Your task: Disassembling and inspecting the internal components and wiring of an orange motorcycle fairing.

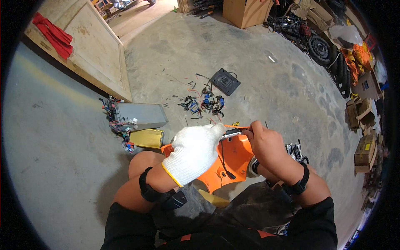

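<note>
Gloved left hand [195, 146] and bare right hand [268, 145] were both curled at a silver-and-black piece [232, 133], fingertips so hidden I couldn't tell what either pinched, with an orange panel [240, 160] partly blocked just under them and messy wire bits [217, 106] on the floor [275, 91] beyond.

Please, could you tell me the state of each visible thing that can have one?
Left hand, white-gloved, grip hidden
Right hand, bare, closed on silver-and-black piece
Orange shell, no break visible
Black cable, dangling, lower end unconnected
Grey box, lying, wires bunched at one end
Gold box, lying
Black square unit, lying flat
Red cloth, draped
</note>
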{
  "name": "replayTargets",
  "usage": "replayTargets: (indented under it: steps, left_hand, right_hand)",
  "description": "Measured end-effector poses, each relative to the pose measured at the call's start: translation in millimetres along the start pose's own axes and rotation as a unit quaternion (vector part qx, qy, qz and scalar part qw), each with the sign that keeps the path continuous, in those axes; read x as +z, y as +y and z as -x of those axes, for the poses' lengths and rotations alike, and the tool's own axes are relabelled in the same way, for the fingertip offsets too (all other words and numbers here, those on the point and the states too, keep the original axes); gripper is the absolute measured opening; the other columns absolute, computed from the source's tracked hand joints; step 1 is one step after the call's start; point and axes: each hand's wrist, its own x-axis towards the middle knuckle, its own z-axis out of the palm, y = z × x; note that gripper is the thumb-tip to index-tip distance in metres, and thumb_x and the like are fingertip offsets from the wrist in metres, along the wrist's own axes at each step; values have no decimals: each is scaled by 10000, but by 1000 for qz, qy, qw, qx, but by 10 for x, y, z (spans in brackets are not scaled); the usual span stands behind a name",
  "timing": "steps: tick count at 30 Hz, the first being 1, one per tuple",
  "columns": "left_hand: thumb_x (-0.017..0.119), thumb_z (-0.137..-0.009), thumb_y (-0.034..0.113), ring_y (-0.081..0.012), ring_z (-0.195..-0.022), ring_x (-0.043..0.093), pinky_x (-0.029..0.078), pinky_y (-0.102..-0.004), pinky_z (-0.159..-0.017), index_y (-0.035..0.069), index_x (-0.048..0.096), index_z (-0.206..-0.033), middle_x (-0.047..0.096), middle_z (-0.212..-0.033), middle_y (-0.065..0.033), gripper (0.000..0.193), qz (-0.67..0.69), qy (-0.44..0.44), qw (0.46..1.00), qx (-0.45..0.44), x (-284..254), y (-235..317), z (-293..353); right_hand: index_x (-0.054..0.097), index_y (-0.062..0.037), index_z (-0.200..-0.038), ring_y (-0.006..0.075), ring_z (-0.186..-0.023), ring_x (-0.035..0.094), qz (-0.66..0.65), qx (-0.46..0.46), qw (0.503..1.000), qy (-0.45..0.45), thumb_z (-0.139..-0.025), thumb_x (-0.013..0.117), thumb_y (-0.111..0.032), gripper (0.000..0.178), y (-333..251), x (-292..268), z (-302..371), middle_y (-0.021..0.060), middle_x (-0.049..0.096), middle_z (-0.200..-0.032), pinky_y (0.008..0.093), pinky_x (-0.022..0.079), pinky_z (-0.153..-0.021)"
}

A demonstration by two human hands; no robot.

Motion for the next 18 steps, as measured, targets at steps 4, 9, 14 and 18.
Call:
replayTargets:
  steps: [4, 9, 14, 18]
  left_hand:
    - [563, -825, 69, -374, -703, 654, 501, -464, -580, 68, 597, -917, 642, -776, -163, 98, 13, -13, 1000, 2, 19, -13, -10]
    - [563, -821, 66, -374, -713, 656, 505, -466, -600, 59, 595, -882, 642, -761, -163, 69, -9, -9, 1000, -3, -9, 3, 6]
    - [560, -813, 59, -386, -713, 652, 511, -477, -629, 62, 629, -911, 646, -760, -178, 120, -35, 11, 999, -16, -8, -122, -54]
    - [551, -812, 79, -376, -812, 671, 533, -471, -699, 144, 673, -1125, 672, -837, -207, 343, -32, 54, 992, -107, -98, -258, -186]
  right_hand:
    - [502, -22, -929, 355, -566, 629, 16, -8, 1000, -13, -946, 583, -227, 221, 18, 21, 7, 179, 633, -745, 444, 507, -511]
    - [516, -25, -921, 359, -622, 646, 3, -21, 1000, 3, -953, 571, -215, 200, 17, 27, 12, 178, 625, -675, 434, 514, -550]
    - [545, -2, -991, 370, -717, 670, -121, 12, 992, 44, -946, 579, -217, 223, 90, 46, -43, 193, 672, -764, 437, 524, -601]
    - [589, 2, -1021, 357, -705, 681, -245, 122, 962, 12, -933, 583, -209, 228, 329, 232, -226, 189, 698, -835, 431, 532, -666]
